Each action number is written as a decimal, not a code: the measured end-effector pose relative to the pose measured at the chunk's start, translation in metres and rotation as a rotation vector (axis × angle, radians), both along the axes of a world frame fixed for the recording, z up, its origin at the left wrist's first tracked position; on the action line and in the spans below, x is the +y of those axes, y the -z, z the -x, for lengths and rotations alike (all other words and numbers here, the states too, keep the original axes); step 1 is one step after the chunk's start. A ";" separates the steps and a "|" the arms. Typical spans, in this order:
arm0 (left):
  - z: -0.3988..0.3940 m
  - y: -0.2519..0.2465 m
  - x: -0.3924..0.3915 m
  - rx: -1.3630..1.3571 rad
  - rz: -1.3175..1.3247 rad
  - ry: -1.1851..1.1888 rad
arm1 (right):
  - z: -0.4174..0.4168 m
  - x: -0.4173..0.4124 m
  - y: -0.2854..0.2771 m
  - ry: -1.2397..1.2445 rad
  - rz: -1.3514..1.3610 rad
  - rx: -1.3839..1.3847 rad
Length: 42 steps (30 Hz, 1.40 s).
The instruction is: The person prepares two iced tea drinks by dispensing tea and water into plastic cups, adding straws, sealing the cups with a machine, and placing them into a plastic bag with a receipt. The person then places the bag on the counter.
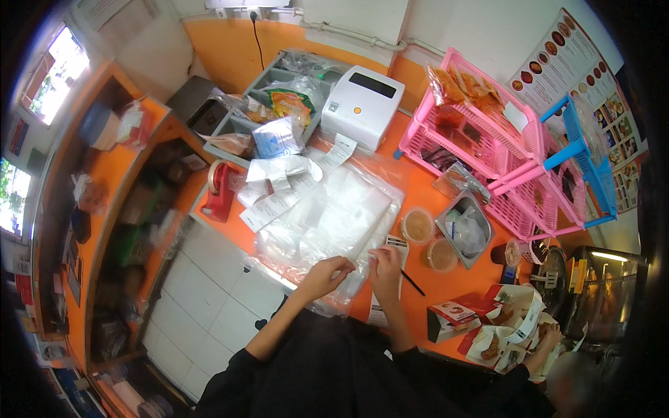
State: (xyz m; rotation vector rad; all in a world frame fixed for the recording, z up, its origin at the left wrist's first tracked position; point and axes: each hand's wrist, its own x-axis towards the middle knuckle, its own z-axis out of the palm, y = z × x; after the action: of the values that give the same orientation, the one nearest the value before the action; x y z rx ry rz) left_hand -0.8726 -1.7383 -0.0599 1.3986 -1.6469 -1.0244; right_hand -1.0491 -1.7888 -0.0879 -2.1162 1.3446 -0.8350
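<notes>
Both my hands are over the near edge of a stack of clear plastic bags (pixel 334 209) on the orange counter. My left hand (pixel 326 277) has its fingers curled together at the bags' edge. My right hand (pixel 385 269) is a little to its right, thumb and forefinger close together; whether either hand pinches the thin film cannot be told. A long printed paper slip (pixel 377 311) lies partly under my right wrist, with a thin black stick (pixel 413 282) beside it. Two lidded plastic tubs, one (pixel 417 225) behind the other (pixel 441 254), stand to the right.
A white label printer (pixel 363 107) stands behind the bags, beside a grey divided tray (pixel 238 125). A red tape dispenser (pixel 219 193) is at left. Pink plastic racks (pixel 470 136), a steel container (pixel 444 209) and food boxes (pixel 452 316) are at right, where a co-worker's hand (pixel 550 337) reaches in.
</notes>
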 end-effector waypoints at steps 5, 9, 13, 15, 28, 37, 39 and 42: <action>-0.061 -0.006 0.009 -0.105 -0.065 0.096 | -0.102 -0.042 0.032 -0.135 0.033 -0.060; -0.099 0.000 0.017 -0.074 -0.080 0.090 | -0.136 -0.051 0.025 -0.051 -0.007 0.212; -0.119 -0.009 0.013 0.145 -0.118 0.110 | -0.129 -0.061 0.037 -0.139 0.000 0.190; -0.122 -0.008 0.009 0.222 -0.135 0.124 | -0.129 -0.058 0.026 -0.077 0.138 0.117; -0.114 -0.038 -0.023 1.075 -0.133 0.083 | -0.146 -0.026 -0.180 0.013 -0.793 -1.048; -0.162 -0.019 0.003 1.439 -0.312 0.821 | -0.108 -0.053 -0.096 0.008 -0.565 -0.814; -0.179 -0.029 0.010 1.309 -0.432 0.682 | -0.099 -0.053 -0.082 0.051 -0.518 -0.757; -0.182 -0.030 0.015 1.564 -0.606 0.201 | -0.085 -0.052 -0.071 0.053 -0.528 -0.798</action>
State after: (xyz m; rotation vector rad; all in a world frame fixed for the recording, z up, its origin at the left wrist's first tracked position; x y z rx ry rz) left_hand -0.6902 -1.7228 -0.0298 0.3053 -0.2731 -2.0406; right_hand -0.9645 -1.8403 -0.0165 -1.1502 1.0218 -1.0461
